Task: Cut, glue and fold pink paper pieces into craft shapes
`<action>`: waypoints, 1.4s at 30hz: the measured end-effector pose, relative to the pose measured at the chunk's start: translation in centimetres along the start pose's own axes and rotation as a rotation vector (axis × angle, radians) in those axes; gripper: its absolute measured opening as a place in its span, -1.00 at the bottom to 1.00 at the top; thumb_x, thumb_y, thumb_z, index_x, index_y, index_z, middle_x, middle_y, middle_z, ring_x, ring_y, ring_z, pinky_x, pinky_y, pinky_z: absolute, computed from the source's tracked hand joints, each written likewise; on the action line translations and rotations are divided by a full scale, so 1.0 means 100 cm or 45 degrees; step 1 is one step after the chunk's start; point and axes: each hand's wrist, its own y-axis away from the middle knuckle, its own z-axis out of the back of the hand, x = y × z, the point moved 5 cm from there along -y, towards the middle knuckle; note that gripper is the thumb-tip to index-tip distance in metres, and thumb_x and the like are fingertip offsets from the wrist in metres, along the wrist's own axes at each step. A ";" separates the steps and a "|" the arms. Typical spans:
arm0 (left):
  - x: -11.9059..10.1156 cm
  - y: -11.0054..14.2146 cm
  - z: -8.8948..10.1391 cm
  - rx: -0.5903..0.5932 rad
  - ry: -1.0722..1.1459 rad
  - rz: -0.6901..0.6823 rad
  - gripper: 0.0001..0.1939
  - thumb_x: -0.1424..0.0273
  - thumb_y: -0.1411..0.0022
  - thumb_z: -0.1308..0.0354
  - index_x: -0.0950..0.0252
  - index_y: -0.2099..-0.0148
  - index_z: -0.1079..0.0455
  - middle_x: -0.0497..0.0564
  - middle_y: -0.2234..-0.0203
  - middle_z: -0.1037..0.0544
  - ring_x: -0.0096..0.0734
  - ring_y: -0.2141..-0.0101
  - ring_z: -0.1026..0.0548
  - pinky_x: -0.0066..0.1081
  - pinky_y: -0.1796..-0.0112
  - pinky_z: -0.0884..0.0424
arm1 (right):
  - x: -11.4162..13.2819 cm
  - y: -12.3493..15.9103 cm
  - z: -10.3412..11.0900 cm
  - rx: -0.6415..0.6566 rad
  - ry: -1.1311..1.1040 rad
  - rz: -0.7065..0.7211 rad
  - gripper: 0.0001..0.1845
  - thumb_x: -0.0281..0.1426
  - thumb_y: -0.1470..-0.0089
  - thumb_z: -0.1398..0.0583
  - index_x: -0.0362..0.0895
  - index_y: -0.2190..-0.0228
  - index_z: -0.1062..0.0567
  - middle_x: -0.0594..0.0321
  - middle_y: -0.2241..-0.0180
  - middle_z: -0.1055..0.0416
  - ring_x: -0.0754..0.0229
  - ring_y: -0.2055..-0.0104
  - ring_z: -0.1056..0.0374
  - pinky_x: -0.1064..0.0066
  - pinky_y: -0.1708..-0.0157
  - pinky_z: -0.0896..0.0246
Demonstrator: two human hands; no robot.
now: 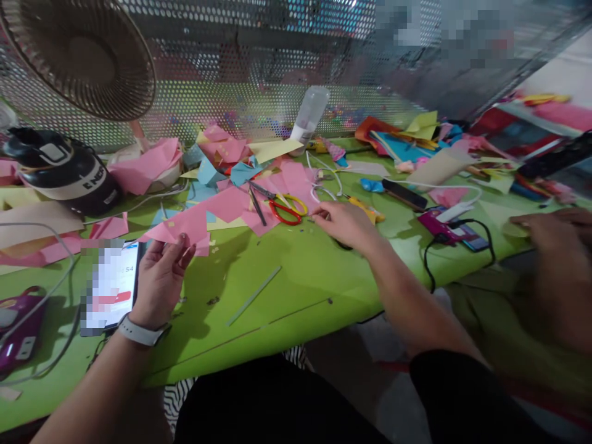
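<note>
My left hand (163,277) is closed on a piece of pink paper (185,225), pinched between thumb and fingers above the green table. My right hand (345,222) hovers just right of the scissors (285,209), which have red and yellow handles and dark blades. Its fingers are curled together, and whatever they may hold is hidden. Behind that hand lies a yellow object (370,209), partly covered. A loose pink sheet (259,219) sits under the scissors' blades. Nearer to me, a thin grey strip (254,296) lies flat.
A phone (113,287) with a lit screen lies beside my left wrist. A fan (83,58) and a black bottle (60,172) stand at the back left. Paper scraps, a clear bottle (311,114) and cables line the back. Another person's hand (555,228) is at the right.
</note>
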 end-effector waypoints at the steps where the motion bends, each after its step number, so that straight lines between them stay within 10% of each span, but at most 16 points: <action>1: 0.000 0.000 0.001 0.001 0.000 -0.005 -0.75 0.50 0.04 -0.48 0.26 0.41 -0.42 -0.15 0.51 -0.55 -0.56 0.36 -0.59 -0.59 0.26 -0.56 | -0.004 -0.002 -0.001 -0.009 0.008 -0.019 -0.85 -0.38 -0.15 -0.18 -0.09 0.29 -0.58 0.15 0.31 -0.61 0.05 0.28 -0.49 0.34 0.37 -0.15; 7: -0.004 -0.001 0.003 0.008 0.028 -0.034 -0.76 0.51 0.04 -0.47 0.25 0.40 -0.44 -0.14 0.46 -0.57 -0.55 0.34 -0.59 -0.57 0.25 -0.56 | -0.005 -0.009 -0.007 0.054 -0.018 -0.024 -0.85 -0.39 -0.14 -0.19 -0.11 0.30 -0.58 0.14 0.29 -0.62 0.05 0.25 -0.49 0.35 0.36 -0.15; 21: -0.011 -0.003 0.008 -0.063 0.037 -0.126 -0.78 0.51 0.02 -0.44 0.22 0.31 -0.50 -0.15 0.43 -0.59 -0.57 0.33 -0.59 -0.57 0.23 -0.55 | 0.088 -0.055 -0.040 0.098 -0.266 0.171 -0.87 -0.32 -0.10 -0.24 -0.10 0.44 -0.53 0.16 0.31 -0.56 0.10 0.27 -0.44 0.36 0.32 -0.20; 25: -0.007 0.000 0.007 -0.001 0.039 -0.075 -0.77 0.49 0.04 -0.47 0.23 0.39 -0.46 -0.13 0.40 -0.60 -0.55 0.32 -0.60 -0.55 0.23 -0.56 | 0.101 -0.053 -0.040 0.066 -0.886 0.127 -0.80 -0.24 -0.12 -0.22 -0.12 0.31 -0.52 0.15 0.28 -0.53 0.16 0.29 -0.43 0.37 0.32 -0.29; 32: 0.007 0.010 -0.005 0.210 -0.122 0.186 -0.67 0.40 0.02 -0.49 0.26 0.18 -0.54 -0.05 0.32 -0.63 -0.50 0.34 -0.60 -0.53 0.30 -0.56 | 0.120 -0.039 -0.062 0.499 -1.685 0.014 -0.37 0.02 0.15 -0.39 -0.10 0.12 -0.49 0.30 0.38 -0.44 0.30 0.47 -0.33 0.48 0.53 -0.26; 42: 0.009 0.014 0.000 0.197 -0.218 0.252 -0.56 0.30 -0.10 -0.42 0.27 -0.02 -0.48 0.12 0.04 -0.61 -0.25 0.07 -0.59 -0.33 0.10 -0.49 | 0.038 -0.107 -0.026 -0.397 -1.826 -0.172 -0.50 -0.10 0.25 -0.41 -0.09 0.28 -0.48 0.29 0.32 -0.48 0.20 0.31 -0.42 0.41 0.44 -0.36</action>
